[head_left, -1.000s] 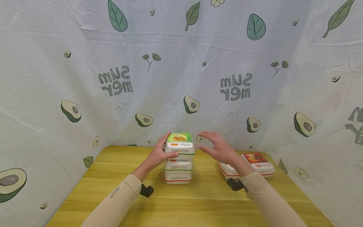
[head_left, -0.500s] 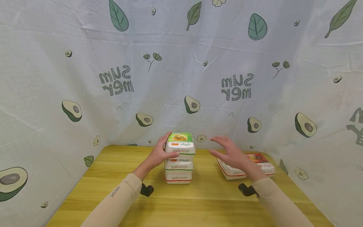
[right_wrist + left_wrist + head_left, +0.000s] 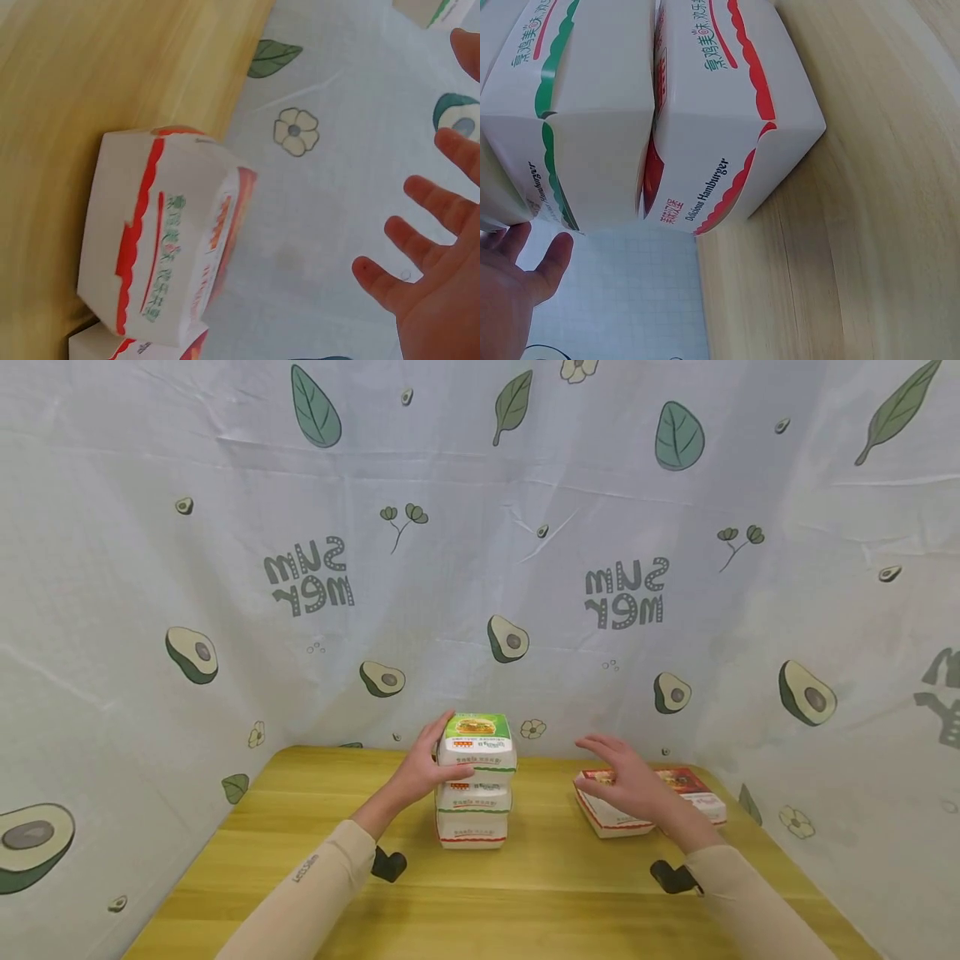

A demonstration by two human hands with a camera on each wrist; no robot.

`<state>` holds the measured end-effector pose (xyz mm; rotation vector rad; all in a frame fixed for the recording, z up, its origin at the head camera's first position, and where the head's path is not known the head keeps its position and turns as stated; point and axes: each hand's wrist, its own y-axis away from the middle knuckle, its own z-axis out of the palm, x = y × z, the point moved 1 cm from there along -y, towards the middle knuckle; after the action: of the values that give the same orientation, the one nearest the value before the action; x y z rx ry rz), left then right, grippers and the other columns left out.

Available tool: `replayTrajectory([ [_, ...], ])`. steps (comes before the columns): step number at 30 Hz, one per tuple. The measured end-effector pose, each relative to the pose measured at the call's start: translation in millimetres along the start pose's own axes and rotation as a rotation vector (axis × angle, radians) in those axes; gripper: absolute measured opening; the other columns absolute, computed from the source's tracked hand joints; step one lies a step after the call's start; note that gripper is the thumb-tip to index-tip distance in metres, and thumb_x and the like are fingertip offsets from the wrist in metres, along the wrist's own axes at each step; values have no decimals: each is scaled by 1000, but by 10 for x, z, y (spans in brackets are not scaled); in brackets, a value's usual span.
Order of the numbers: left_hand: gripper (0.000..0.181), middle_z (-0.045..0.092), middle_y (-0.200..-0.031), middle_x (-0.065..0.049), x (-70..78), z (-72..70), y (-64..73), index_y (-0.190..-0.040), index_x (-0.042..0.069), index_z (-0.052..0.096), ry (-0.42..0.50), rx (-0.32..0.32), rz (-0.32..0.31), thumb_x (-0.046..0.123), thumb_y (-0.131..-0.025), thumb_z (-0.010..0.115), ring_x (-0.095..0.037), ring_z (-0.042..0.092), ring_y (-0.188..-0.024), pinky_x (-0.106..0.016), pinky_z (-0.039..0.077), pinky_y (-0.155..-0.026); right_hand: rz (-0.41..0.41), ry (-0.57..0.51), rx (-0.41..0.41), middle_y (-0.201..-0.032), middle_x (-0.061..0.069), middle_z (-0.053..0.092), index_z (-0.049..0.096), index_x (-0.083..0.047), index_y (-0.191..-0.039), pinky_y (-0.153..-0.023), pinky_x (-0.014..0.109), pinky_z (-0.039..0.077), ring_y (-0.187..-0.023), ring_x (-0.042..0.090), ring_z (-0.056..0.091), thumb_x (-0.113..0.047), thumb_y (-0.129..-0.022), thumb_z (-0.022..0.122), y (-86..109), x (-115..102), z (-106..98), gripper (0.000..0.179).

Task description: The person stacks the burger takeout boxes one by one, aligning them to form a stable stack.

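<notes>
Three white hamburger cartons stand in a stack in the head view. The top carton (image 3: 474, 747) has a green burger picture on its lid; a green-edged carton (image 3: 483, 799) is under it and a red-edged one (image 3: 471, 837) at the bottom. My left hand (image 3: 414, 767) touches the left side of the top carton, thumb at its front. The left wrist view shows this hand (image 3: 506, 292) beside the stack, fingers spread. Over the red-lidded cartons on the right is my right hand (image 3: 633, 783), fingers extended, holding nothing.
Two red-lidded cartons lie side by side at the table's right: a nearer one (image 3: 611, 818) and one partly behind the forearm (image 3: 693, 785). A printed cloth (image 3: 450, 568) hangs behind the wooden table (image 3: 450, 910).
My right hand has moved away from the stack to the right and slightly down, over the red-lidded cartons. The left hand has stayed at the top carton, and the stack has kept its place.
</notes>
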<state>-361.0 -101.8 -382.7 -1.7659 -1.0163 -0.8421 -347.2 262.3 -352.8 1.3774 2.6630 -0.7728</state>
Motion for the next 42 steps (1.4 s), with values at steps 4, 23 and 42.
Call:
replayTrajectory([
  [4,102,21,-164,-10,15,-3,-7,-162,30,20,2,-2,1,35,-81,84,-31,44,-132,-55,39,-109,1,8,-2,-152,20,45,50,-11,-147,-104,70,35,-137,47,38,-34,-91,73,55,54,-5,65],
  [23,102,20,-164,-10,12,-5,-5,-162,28,19,-9,3,6,34,-83,83,-31,43,-133,-55,39,-110,122,65,-91,-151,25,44,47,-8,-148,-103,73,34,-136,53,37,-46,-80,81,222,339,82,85],
  [42,102,22,-162,-13,18,10,-1,-162,22,19,-7,-2,6,34,-83,82,-32,46,-130,-54,42,-107,167,167,-208,-153,23,41,43,-8,-151,-107,75,26,-138,59,33,-51,-74,84,335,571,342,97],
])
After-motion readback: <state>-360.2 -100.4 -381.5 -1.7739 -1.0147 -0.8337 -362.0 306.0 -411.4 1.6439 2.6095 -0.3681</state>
